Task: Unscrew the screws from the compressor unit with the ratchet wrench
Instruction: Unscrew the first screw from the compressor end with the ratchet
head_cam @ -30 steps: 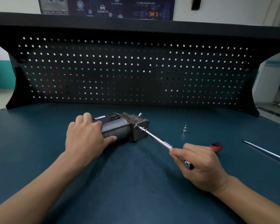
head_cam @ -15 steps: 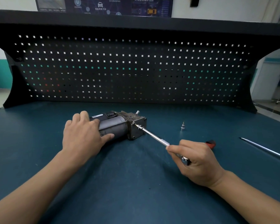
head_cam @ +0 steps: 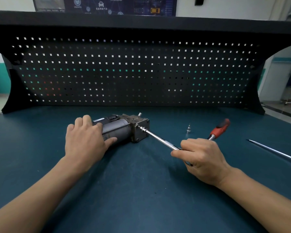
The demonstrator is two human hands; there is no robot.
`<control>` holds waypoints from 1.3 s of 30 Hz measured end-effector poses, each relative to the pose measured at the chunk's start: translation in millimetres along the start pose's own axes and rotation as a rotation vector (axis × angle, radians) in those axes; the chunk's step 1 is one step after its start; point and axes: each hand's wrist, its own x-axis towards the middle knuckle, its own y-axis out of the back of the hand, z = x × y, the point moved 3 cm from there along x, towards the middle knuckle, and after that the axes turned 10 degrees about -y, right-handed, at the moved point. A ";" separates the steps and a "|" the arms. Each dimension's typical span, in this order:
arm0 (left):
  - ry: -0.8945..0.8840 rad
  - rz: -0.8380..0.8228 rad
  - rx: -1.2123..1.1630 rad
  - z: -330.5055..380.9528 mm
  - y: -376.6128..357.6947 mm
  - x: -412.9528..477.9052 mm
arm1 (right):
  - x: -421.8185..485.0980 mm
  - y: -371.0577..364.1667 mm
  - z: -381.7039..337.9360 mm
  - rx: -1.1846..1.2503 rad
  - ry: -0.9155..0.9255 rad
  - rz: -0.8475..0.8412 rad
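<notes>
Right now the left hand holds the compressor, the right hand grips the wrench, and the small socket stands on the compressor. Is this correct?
Not quite. The head view shows the socket standing on the table, right of the compressor, not on it. The rest is right: the left hand holds the compressor and the right hand grips the wrench.

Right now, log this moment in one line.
step: unscrew | left hand: holds compressor | right hand: grips wrench | wrench: tip on end-face screw | bench: bit, rod
</notes>
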 end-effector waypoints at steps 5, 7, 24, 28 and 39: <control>-0.009 0.000 0.033 1.5 -1.2 0.4 | 3.6 -4.7 10.6 -0.083 0.127 0.007; -0.021 0.012 0.030 1.0 -2.7 2.8 | 3.4 -7.6 14.5 -0.086 0.148 0.017; -0.011 -0.003 -0.101 -0.9 -10.6 2.8 | 9.5 -18.9 11.0 0.210 -0.162 0.027; -0.280 0.207 -0.248 34.8 8.0 -4.1 | 6.1 -20.5 14.8 0.197 -0.109 0.027; -0.679 -0.035 -0.296 140.3 -0.5 39.5 | 2.7 -20.6 18.5 0.289 -0.207 -0.009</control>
